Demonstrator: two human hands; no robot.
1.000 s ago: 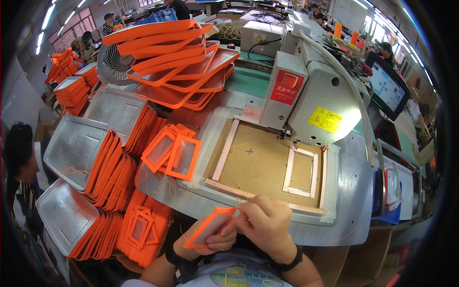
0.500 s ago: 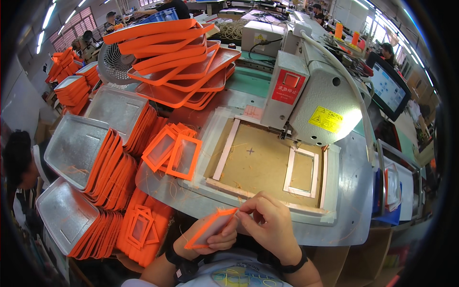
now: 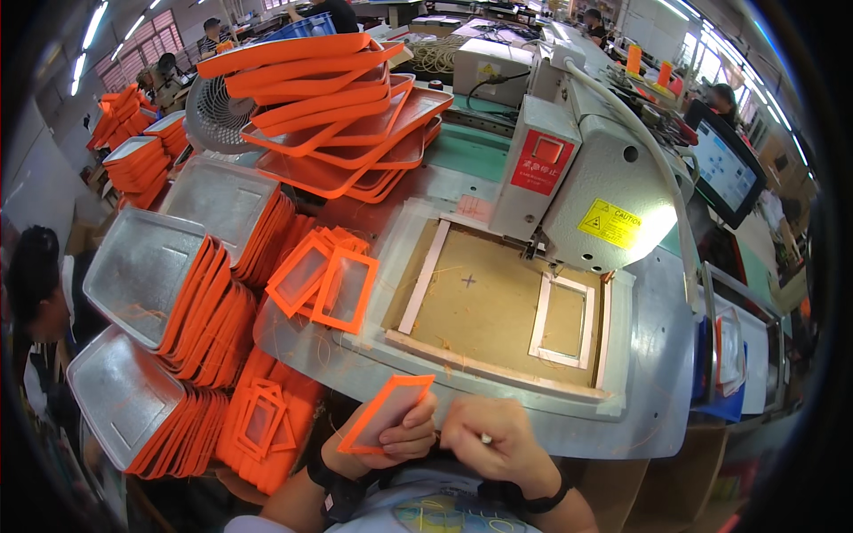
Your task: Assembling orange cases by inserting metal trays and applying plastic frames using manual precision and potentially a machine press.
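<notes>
My left hand (image 3: 410, 430) is closed round an orange-edged panel (image 3: 388, 413) with a translucent middle, held tilted above my lap. Close beside it, my right hand (image 3: 494, 441) is curled into a loose fist. A small pale tip (image 3: 486, 438) shows between its fingers; what it belongs to is hidden. Beyond the hands, two or more similar orange-edged panels (image 3: 345, 290) lie overlapping on the metal plate of a sewing machine (image 3: 604, 191). Its bed holds a brown board (image 3: 480, 289) with pale strips and a small white rectangular frame (image 3: 535, 329).
Stacks of orange-sided trays with grey faces (image 3: 147, 275) stand at the left. More orange pieces (image 3: 333, 98) are piled high behind the plate. A screen (image 3: 724, 164) stands at the right. At the left edge is another person (image 3: 35, 284). Loose orange threads lie about.
The panel has turned more upright in my left hand. My right hand has drawn away from the panel's edge, moved down a little, and its fingers have curled in.
</notes>
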